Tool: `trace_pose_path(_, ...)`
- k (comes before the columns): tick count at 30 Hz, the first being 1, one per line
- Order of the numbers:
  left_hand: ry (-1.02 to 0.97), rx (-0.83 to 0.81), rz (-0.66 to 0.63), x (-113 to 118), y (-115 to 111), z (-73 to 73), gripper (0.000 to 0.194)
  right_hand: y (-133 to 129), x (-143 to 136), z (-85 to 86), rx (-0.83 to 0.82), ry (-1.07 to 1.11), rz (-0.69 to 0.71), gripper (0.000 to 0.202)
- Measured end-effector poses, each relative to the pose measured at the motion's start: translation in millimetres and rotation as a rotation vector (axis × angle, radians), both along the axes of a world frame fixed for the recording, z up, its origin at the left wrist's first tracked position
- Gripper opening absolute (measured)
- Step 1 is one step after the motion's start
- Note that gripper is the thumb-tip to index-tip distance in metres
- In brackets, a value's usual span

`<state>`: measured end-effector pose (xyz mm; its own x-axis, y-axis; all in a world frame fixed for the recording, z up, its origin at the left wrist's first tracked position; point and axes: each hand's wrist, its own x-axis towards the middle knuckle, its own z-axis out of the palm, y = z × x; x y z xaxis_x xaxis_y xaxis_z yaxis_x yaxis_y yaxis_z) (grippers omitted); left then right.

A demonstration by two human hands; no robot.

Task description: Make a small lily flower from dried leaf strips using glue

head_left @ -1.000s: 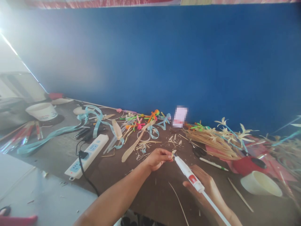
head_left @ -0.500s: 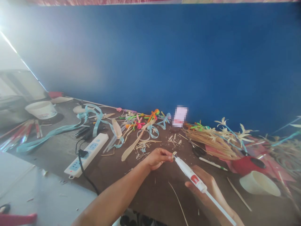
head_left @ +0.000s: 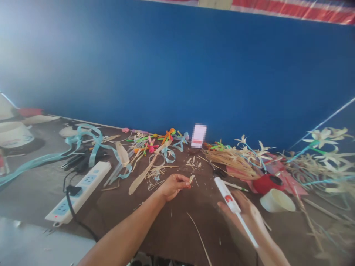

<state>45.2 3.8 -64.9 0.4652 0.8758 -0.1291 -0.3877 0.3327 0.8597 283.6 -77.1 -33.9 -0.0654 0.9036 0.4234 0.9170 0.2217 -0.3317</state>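
Left hand (head_left: 172, 187): thumb and fingertips pinched a small, pale, thin scrap (head_left: 191, 179) above the brown table (head_left: 177, 229), near centre. Right hand (head_left: 245, 208): grasped a smooth white tube-shaped tool (head_left: 225, 193) with a red mark, its front end well apart from the scrap.

Materials: a flat, crinkled light blue ribbon (head_left: 44, 159) looped across the left; fuzzy orange, pink and green pieces (head_left: 152, 145) lay on the far side. Dry tan straw (head_left: 233, 162) formed a flattened bundle at right, beside thin-petalled cream flowers (head_left: 262, 150). Short pale clippings (head_left: 194, 162) lay scattered at centre. A hard white power strip (head_left: 80, 194) at left held a black plug (head_left: 73, 190).

Containers: cream cup (head_left: 273, 202) at right, tilted, contents unclear; white bowl (head_left: 15, 136) at far left, inside not readable.
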Motion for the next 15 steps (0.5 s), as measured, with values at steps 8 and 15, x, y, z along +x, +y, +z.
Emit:
trace_pose_path(8,-0.008,0.021,0.102,2.1,1.7,-3.2,0.020,10.1,75.0,-43.6,-0.185,-0.297,-0.231,0.027)
trace_pose_path(15,0.032,0.029,0.130,3.8,-0.9,-1.6,0.022,14.9,88.6,-68.3,-0.234,-0.132,-0.123,0.028)
